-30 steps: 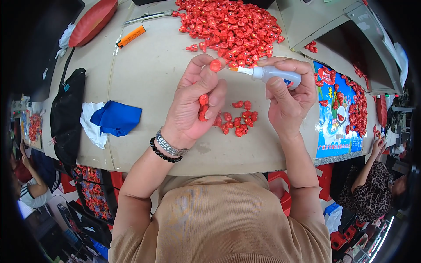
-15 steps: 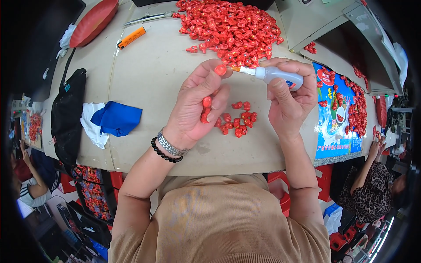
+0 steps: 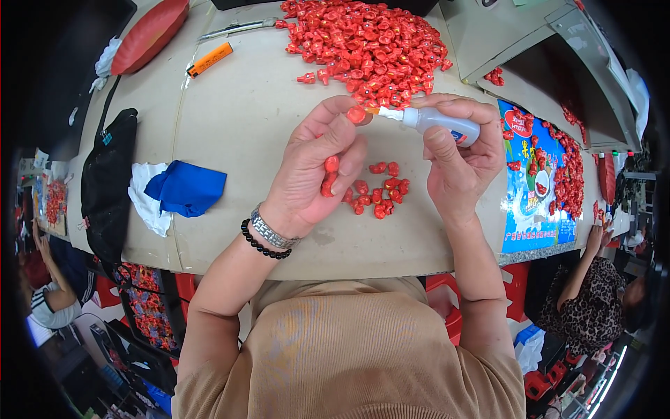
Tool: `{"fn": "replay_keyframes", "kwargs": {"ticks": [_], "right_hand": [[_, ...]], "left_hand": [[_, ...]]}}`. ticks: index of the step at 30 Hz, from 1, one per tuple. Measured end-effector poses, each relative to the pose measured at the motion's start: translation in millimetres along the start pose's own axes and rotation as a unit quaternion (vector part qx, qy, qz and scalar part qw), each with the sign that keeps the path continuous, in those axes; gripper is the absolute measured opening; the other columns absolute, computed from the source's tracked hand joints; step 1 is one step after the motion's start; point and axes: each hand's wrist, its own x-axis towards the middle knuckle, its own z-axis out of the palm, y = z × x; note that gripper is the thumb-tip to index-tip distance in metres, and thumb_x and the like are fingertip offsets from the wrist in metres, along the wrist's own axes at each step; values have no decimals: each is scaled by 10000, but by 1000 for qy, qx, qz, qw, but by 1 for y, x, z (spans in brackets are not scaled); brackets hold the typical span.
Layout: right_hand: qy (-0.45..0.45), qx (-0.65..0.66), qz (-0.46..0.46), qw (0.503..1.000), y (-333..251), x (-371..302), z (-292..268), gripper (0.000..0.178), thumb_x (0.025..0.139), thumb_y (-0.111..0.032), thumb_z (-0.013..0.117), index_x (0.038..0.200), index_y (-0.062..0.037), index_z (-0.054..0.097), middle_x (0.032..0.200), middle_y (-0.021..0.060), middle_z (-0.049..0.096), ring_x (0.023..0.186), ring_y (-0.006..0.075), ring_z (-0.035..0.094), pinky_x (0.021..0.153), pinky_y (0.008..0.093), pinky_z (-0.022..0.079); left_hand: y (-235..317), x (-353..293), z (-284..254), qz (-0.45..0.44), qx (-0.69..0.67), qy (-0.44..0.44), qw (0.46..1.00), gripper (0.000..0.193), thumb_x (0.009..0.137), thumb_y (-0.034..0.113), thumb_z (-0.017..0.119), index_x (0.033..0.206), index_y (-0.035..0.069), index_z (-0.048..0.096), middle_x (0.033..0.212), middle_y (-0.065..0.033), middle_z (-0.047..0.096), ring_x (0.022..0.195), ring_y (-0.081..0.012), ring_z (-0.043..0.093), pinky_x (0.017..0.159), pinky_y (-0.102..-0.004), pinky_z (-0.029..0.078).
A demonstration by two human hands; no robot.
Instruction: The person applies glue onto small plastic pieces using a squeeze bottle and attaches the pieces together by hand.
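Note:
My left hand pinches a small red plastic piece between thumb and forefinger. More red pieces are tucked under its curled lower fingers. In my right hand is a small translucent squeeze bottle with a white neck and an orange tip, lying nearly level. That tip is at the pinched piece; whether it touches cannot be made out. On the table just below and between my hands lies a loose group of red pieces. A large heap of similar red pieces spreads beyond my hands.
On the left are a blue cloth, a black bag, an orange box cutter and a red tray. A blue printed sheet with red pieces lies right, by a grey metal housing. Other people sit at both sides.
The bottle has shifted slightly left, and the pinched red piece has moved a little right and down. My left fingers have turned slightly; both hands keep their hold.

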Motion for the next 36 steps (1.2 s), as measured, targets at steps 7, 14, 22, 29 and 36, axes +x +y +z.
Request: {"fn": "replay_keyframes", "kwargs": {"ticks": [7,14,22,29,36], "right_hand": [[6,-10,2,1000,0,0,-4,232,816,9,663,1009,-18,537,996,136,645,914,165,632,766,261,522],[7,-19,6,1000,0,-1,-1,237,814,9,668,1009,-14,535,993,136,643,922,171,631,777,265,520],[18,5,4,1000,-2,0,0,231,826,-35,677,1008,-26,535,973,131,651,871,147,628,686,234,508],[30,40,60,997,-1,3,-5,245,828,-92,698,1001,-38,534,950,123,662,808,112,615,597,197,471],[18,39,37,998,-1,2,-2,240,825,-73,694,1000,-36,534,958,123,660,847,130,626,634,202,485]], "left_hand": [[0,0,0,11,10,-16,1000,190,938,146,549,1113,80,519,1074,-74,599,531,-64,386,350,-172,316],[0,0,0,14,11,-20,1000,191,935,144,554,1112,80,521,1072,-72,599,527,-64,385,347,-175,318],[0,1,0,10,3,-12,1000,181,932,149,559,1099,84,528,1061,-65,604,529,-64,385,353,-178,321],[-1,2,-3,7,3,-36,999,171,947,176,541,1087,79,542,1043,-64,608,536,-68,392,358,-176,327],[-1,2,-2,7,40,0,999,250,904,223,618,1100,77,570,990,-54,614,510,-68,417,361,-183,299]]}}
